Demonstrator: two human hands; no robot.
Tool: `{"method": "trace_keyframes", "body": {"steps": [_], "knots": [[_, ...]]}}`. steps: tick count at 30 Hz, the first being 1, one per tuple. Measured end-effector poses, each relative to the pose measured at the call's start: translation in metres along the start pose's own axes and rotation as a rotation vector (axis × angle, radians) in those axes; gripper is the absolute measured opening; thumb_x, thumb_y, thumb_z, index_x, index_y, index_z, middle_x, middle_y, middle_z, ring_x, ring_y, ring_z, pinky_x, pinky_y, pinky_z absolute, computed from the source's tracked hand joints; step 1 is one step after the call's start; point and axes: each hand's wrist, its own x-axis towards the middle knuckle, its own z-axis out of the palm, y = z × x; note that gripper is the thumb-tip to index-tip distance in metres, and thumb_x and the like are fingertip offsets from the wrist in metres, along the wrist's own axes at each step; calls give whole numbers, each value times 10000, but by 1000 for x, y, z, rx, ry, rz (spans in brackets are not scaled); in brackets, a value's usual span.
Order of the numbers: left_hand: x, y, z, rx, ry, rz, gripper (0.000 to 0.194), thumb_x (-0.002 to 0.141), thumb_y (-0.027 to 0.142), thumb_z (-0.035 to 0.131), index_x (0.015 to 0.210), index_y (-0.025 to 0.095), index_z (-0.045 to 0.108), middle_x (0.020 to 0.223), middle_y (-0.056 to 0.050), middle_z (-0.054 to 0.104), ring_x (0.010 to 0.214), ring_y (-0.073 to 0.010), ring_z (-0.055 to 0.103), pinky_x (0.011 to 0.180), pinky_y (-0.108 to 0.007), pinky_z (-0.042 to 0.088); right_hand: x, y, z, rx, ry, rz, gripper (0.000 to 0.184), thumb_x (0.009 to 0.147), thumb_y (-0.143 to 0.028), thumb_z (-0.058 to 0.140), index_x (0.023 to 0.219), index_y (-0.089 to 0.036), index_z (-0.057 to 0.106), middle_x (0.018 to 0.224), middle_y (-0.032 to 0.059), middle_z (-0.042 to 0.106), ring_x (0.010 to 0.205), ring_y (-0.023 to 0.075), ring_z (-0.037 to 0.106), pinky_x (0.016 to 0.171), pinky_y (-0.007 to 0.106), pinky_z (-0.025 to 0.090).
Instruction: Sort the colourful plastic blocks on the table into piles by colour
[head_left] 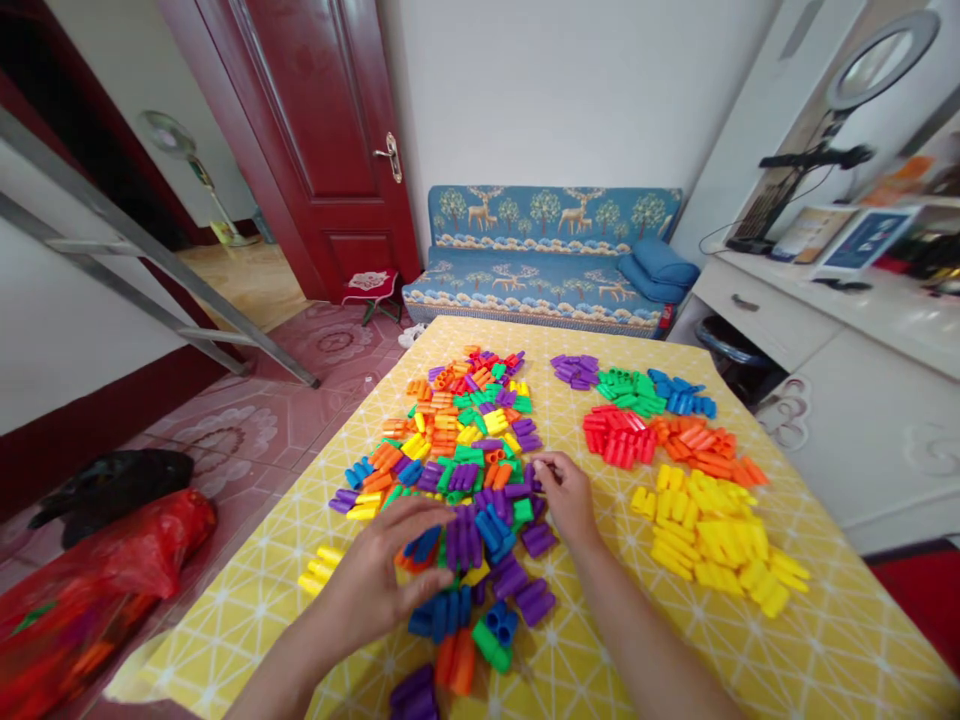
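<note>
A mixed heap of plastic tube-shaped building pieces in purple, blue, green, orange, yellow and red [465, 475] spreads over the left half of the table. My left hand [367, 565] is over the heap's near left side, thumb and fingers apart, close to a blue piece [424, 545] and a purple piece [463, 540]. At the heap's right edge, my right hand [564, 490] has its fingers curled together beside purple pieces [531, 478]; what is between the fingertips is hidden. Single-colour groups lie to the right: purple [576, 371], green [630, 391], blue [682, 394], red [619, 436], orange [705, 450] and yellow [720, 535].
A yellow patterned cloth covers the table [600, 620]. Beyond it stands a blue sofa [525, 270]. On the floor at left are a red plastic bag [135, 570], a black bag [120, 485] and a metal ladder [150, 260]. A white dresser [825, 330] borders the right side.
</note>
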Motion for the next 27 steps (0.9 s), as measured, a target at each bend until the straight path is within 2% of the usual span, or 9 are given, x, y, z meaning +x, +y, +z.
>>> {"method": "trace_keyframes", "body": {"steps": [2, 4, 6, 9, 12, 15, 19, 23, 27], "knots": [[-23, 3, 9, 58, -94, 28, 873, 625, 484, 795, 1417, 410, 437, 1472, -78, 455, 1291, -359, 470, 1033, -474, 430, -1, -5, 0, -12, 26, -33, 253, 867, -420, 553, 920, -194, 655, 894, 66, 660, 827, 214, 625, 749, 349, 525], [-39, 4, 23, 118, -170, 108, 1011, 560, 501, 810, 1455, 435, 346, 1543, -71, 342, 1365, -410, 361, 1094, -551, 325, -7, -15, -2, -60, 53, -97, 274, 866, -433, 560, 984, -203, 650, 1009, 85, 646, 929, 233, 617, 828, 384, 519], [-47, 5, 39, 192, -141, 131, 1012, 560, 488, 792, 1462, 425, 337, 1572, -74, 277, 1393, -453, 285, 1106, -626, 226, -22, -29, -7, -136, 19, -183, 334, 860, -449, 574, 1109, -234, 631, 1166, 99, 607, 1104, 267, 567, 961, 441, 467], [-47, 6, 57, 241, -47, 76, 1035, 576, 356, 772, 1490, 397, 287, 1604, -69, 154, 1417, -458, 218, 1107, -663, 178, -59, -49, -18, -275, -203, -264, 615, 790, -512, 655, 1355, -322, 504, 1428, 81, 456, 1331, 323, 402, 1104, 500, 340], [-37, 7, 65, 238, 2, 65, 1026, 597, 190, 695, 1502, 386, 255, 1617, -49, 85, 1431, -423, 208, 1114, -640, 217, -97, -55, -25, -430, -428, -277, 992, 610, -572, 790, 1474, -383, 340, 1569, 50, 255, 1404, 403, 273, 1116, 574, 300], [-22, 5, 68, 229, 57, 54, 1008, 593, 98, 631, 1494, 382, 279, 1621, -36, 68, 1431, -394, 230, 1119, -603, 263, -116, -47, -21, -504, -458, -281, 1149, 515, -544, 848, 1496, -407, 267, 1606, 41, 119, 1425, 456, 166, 1098, 665, 256], [1, -2, 70, 215, 120, 31, 937, 628, 30, 568, 1470, 373, 340, 1613, -43, 132, 1409, -363, 300, 1090, -550, 352, -105, -35, -5, -453, -350, -204, 990, 665, -367, 784, 1494, -422, 244, 1615, 10, 27, 1447, 396, 145, 1083, 633, 326], [28, -8, 63, 162, 125, 15, 849, 703, 14, 542, 1469, 328, 354, 1604, -72, 156, 1406, -323, 321, 1072, -473, 409, -75, -35, 8, -380, -261, -229, 734, 826, -334, 639, 1476, -366, 301, 1611, 19, 77, 1465, 316, 138, 1125, 544, 319], [56, -13, 46, 127, 129, 19, 761, 790, 130, 613, 1475, 320, 340, 1491, -93, 399, 1321, -293, 446, 1046, -452, 444, -43, -36, 17, -394, -166, -296, 586, 902, -370, 544, 1451, -289, 355, 1586, 75, 177, 1460, 275, 179, 1153, 513, 275]]}}
